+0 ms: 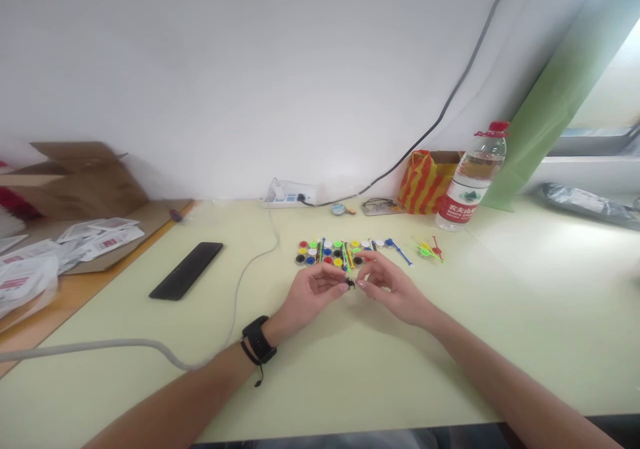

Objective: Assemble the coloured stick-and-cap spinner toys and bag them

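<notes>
Left hand (311,295) is seen pinching a small black piece (351,283) at its fingertips over the desk (320,385); right hand (397,290) is held just beside it, fingers curled, though whether the piece is gripped there too cannot be told. Beyond both, coloured discs (338,262) and thin sticks (347,254) are laid out in rows.

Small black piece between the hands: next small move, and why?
Probably steady the small black piece with the left hand and close the right hand on it: the piece sits between the two hands, and a firm right-hand grip isn't clear at this size.
</notes>
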`<state>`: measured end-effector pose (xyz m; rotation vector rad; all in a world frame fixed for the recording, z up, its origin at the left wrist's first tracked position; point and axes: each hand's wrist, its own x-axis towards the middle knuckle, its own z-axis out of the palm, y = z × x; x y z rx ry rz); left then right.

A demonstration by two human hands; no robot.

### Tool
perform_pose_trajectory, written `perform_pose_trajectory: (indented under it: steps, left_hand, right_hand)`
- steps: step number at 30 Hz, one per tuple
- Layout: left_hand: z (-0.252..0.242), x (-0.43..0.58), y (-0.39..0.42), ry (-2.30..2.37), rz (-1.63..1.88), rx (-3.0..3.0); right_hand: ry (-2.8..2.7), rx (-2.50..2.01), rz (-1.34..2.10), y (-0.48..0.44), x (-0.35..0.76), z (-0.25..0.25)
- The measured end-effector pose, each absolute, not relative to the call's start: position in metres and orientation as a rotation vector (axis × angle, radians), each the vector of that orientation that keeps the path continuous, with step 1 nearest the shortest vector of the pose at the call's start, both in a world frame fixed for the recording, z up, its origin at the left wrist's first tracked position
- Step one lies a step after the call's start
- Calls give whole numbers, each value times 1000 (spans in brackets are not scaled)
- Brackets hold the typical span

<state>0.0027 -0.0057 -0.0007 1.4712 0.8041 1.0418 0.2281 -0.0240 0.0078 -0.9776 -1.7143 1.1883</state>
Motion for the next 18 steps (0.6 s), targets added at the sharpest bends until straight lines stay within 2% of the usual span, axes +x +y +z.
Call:
perform_pose_trajectory:
  steps: [6,9,18]
  left_hand:
    - [0,4,-5,838,1080,1450]
    - [-2,3,-4,841,1095,1443]
    - [0,4,-4,848,1082,1451]
  right_hand:
    - [-1516,-968,1329,-25,223,1]
    - [-1599,-994,1391,-24,225,7]
    - [-1500,-954,1309,-24,224,15]
